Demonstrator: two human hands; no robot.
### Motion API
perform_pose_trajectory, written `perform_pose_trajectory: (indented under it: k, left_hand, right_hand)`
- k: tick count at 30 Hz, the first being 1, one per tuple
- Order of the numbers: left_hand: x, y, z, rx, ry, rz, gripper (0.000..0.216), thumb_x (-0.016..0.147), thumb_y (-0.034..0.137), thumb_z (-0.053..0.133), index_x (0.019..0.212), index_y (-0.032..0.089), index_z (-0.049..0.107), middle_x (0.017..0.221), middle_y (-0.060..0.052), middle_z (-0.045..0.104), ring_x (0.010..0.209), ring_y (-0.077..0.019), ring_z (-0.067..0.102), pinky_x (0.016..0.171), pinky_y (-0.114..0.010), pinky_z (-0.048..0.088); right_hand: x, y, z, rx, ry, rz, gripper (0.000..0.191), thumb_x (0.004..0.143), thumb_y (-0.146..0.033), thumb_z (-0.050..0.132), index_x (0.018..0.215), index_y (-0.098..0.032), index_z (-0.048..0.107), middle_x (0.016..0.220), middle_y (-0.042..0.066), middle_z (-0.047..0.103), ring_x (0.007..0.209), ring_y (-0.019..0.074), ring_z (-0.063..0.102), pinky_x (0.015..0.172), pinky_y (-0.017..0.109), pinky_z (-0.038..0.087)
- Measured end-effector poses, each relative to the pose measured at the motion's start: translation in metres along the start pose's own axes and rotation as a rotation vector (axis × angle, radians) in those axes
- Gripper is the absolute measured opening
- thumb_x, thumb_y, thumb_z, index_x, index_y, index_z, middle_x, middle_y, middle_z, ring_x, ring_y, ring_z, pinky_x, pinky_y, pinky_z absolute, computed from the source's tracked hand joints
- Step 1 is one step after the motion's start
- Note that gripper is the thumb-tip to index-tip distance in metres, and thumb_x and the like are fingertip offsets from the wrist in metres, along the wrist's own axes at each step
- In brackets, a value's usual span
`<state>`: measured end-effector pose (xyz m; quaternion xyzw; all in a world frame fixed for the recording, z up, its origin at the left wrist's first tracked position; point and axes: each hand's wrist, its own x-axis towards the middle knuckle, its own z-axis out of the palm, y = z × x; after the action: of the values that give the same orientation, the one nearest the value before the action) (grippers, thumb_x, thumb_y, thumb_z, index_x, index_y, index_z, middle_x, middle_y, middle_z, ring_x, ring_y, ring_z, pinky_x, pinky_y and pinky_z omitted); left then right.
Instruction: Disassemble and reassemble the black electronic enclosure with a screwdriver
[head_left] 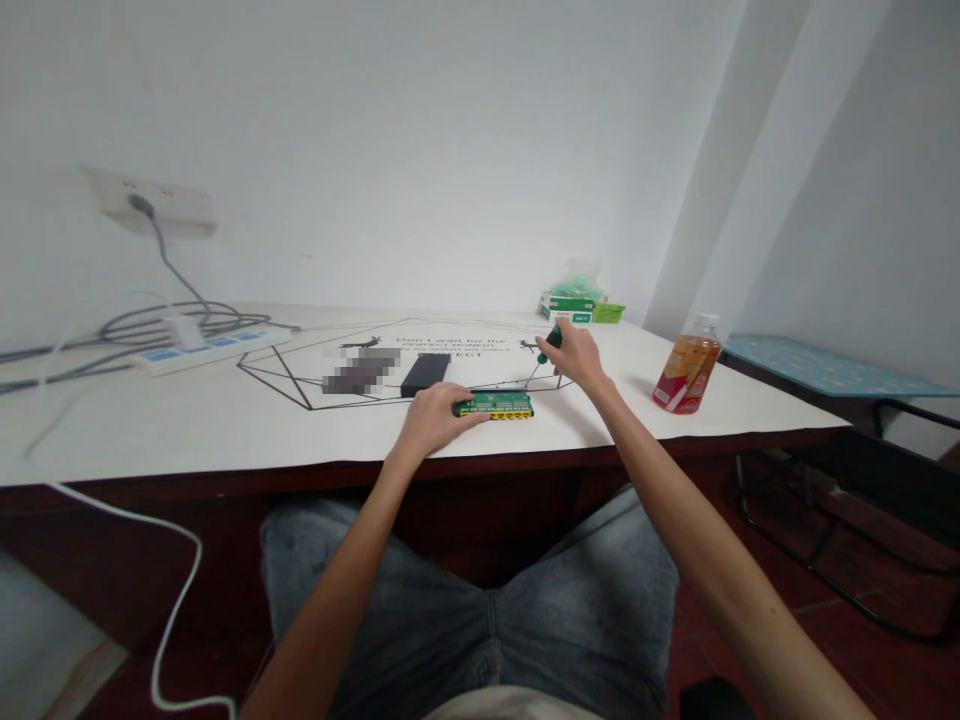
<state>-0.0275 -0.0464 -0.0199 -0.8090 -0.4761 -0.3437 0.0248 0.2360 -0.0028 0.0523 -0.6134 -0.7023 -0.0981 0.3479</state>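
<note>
A green circuit board (496,403) with a row of yellow ports along its near side lies close to the table's front edge. My left hand (442,415) grips its left end, fingers behind and thumb along the front. In my right hand (576,352) is a screwdriver (553,340) with a black and green handle, held tilted. Its thin shaft points down and left towards the board's right back corner; whether the tip touches a screw is too small to tell. Behind my left hand lies a black box-shaped casing (426,374).
Left of the casing is a pixelated dark patch (361,371). A bottle of amber drink (688,365) stands at the right. Green-and-white boxes (568,306) sit at the back. A power strip (214,348) and cables lie at the left, and a white cord (191,570) hangs over the edge.
</note>
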Motion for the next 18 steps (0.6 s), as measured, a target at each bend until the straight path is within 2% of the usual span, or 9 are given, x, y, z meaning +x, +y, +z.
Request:
perform_pose_trajectory:
  k: [5,10,14,18]
  left_hand:
    - [-0.001,0.004,-0.002,-0.021,0.002,0.005,0.04,0.086,0.056,0.07,0.1,0.021,0.081,0.112,-0.01,0.078,0.108,-0.0292,0.07,0.095,-0.04,0.052]
    - [0.0,0.003,-0.001,-0.074,0.061,-0.023,0.036,0.089,0.053,0.067,0.099,0.022,0.081,0.109,-0.009,0.079,0.104,-0.0274,0.071,0.095,-0.04,0.053]
    - [0.001,-0.002,-0.001,-0.162,0.171,-0.057,0.032,0.088,0.047,0.07,0.1,0.02,0.081,0.109,-0.009,0.079,0.105,-0.0274,0.071,0.098,-0.04,0.053]
    - [0.001,-0.006,-0.001,-0.264,0.243,-0.069,0.03,0.086,0.046,0.072,0.098,0.02,0.082,0.106,-0.008,0.08,0.1,-0.0258,0.073,0.097,-0.038,0.054]
  right_hand:
    - [0.0,0.0,-0.009,0.158,0.066,0.038,0.021,0.093,-0.043,0.058,0.091,-0.023,0.052,0.058,0.0,0.064,0.055,0.0204,0.066,0.06,0.029,0.043]
    - [-0.004,-0.011,-0.017,0.582,0.13,0.096,0.033,0.088,-0.052,0.063,0.082,-0.025,0.045,0.055,-0.002,0.062,0.047,0.018,0.065,0.046,0.026,0.046]
    - [-0.01,-0.027,-0.011,0.906,0.089,0.151,0.041,0.084,-0.057,0.069,0.079,-0.026,0.043,0.051,-0.003,0.061,0.042,0.0169,0.063,0.038,0.025,0.047]
    - [-0.015,-0.043,0.001,1.094,0.005,0.189,0.048,0.077,-0.059,0.078,0.077,-0.025,0.043,0.049,-0.004,0.061,0.038,0.0151,0.06,0.035,0.023,0.046]
